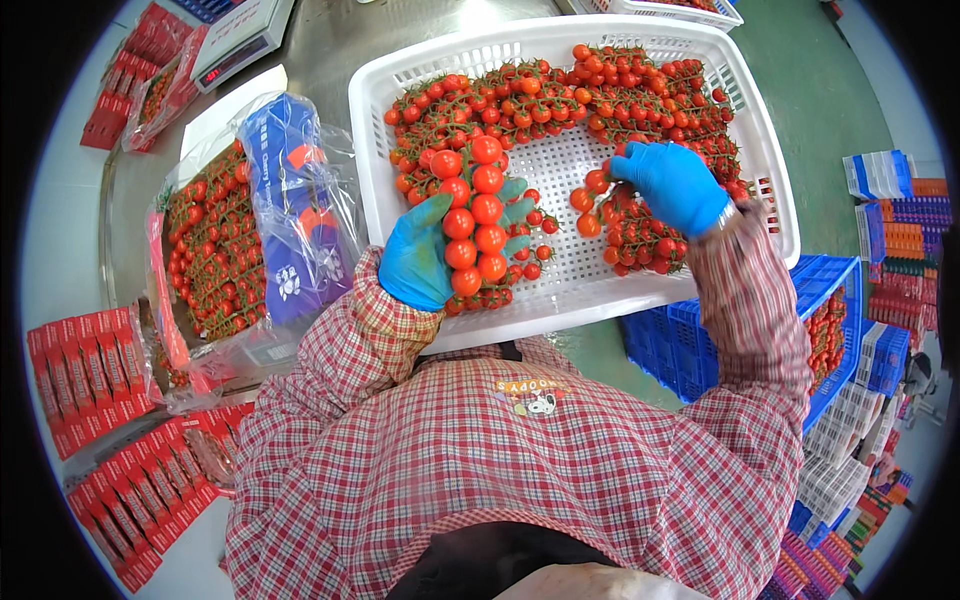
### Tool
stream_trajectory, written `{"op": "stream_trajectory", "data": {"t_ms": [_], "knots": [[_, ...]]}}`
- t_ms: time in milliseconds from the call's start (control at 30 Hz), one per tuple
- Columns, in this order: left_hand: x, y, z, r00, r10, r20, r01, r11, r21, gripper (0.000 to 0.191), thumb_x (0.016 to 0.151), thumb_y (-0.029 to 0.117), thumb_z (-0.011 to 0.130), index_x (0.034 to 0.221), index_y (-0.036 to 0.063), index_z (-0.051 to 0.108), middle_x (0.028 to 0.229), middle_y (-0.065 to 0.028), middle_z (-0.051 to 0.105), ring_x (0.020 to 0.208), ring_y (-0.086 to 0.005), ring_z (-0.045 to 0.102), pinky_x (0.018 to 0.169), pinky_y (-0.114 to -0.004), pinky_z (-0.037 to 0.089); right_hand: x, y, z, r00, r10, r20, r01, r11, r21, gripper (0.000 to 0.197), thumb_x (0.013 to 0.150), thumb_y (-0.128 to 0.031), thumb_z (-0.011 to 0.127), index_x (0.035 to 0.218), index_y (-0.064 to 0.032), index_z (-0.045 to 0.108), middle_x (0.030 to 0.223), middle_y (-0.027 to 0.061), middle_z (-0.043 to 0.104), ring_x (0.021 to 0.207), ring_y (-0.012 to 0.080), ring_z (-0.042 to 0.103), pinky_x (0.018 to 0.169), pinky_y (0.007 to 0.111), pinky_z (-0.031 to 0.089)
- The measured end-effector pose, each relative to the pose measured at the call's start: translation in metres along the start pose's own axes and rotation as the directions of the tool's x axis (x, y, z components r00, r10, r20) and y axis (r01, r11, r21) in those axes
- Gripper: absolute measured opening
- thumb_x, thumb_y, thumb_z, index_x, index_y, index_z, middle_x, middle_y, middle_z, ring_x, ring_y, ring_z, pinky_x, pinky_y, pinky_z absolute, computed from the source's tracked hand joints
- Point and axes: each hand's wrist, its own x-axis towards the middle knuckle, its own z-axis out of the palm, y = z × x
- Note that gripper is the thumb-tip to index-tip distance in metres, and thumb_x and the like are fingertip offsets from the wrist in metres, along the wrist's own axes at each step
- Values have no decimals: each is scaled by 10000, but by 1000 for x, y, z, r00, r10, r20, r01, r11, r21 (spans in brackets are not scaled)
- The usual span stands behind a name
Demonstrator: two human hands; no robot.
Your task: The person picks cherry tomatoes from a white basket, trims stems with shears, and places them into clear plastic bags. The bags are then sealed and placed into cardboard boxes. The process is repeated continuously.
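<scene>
My left hand (424,251), in a blue glove with greenish stains, holds up a truss of cherry tomatoes (487,206) in two rows. My right hand (671,184), also gloved in blue, has its fingers closed on a small cluster of cherry tomatoes (589,201) over the right part of the white plastic basket (480,49). Many vine tomatoes (525,97) lie along the basket's back and both sides, around its perforated bottom. Left of the basket, a lined box of vine tomatoes (214,247) stands in clear film, with a blue and purple printed flap (292,202).
A digital scale (244,34) stands at the back left of the metal table (330,30). Red packaging trays (90,375) are lined up at the left. Blue crates (675,345) and stacked coloured cartons (900,240) stand at the right on the green floor.
</scene>
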Motion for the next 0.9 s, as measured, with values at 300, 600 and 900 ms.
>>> {"op": "stream_trajectory", "data": {"t_ms": [300, 600, 900], "knots": [[-12, -34, -4, 993, 111, -29, -109, 993, 42, 554, 937, 440, 404, 1359, 90, 325, 1322, -140, 441, 1182, -299, 477, 977, -498, 413, -6, -134, -33, 778, -63, -625, 325, 892, 315, 459, 718, -152, 649, 1157, -88, 532, 1205, 155, 487, 1057, 327, 516, 815, 391, 477], [-77, -6, 7, 897, 442, 26, -432, 861, 270, 496, 932, 223, 500, 1357, 59, 306, 1332, -130, 429, 1150, -278, 494, 949, -417, 431, 26, -181, 39, 927, 336, -165, 344, -593, 728, 606, 847, -215, 540, 1366, -18, 299, 1308, 157, 453, 1175, 289, 476, 978, 389, 400], [-249, 161, -62, 841, 529, 112, 35, -260, 965, 600, 860, 161, 586, 1382, 80, 302, 1253, -118, 492, 1074, -214, 502, 924, -348, 408, 82, -244, 25, 954, 206, -219, 295, -497, 816, 659, 863, -451, 516, 1331, -21, 343, 1160, 127, 523, 918, 220, 559, 783, 351, 472]]}}
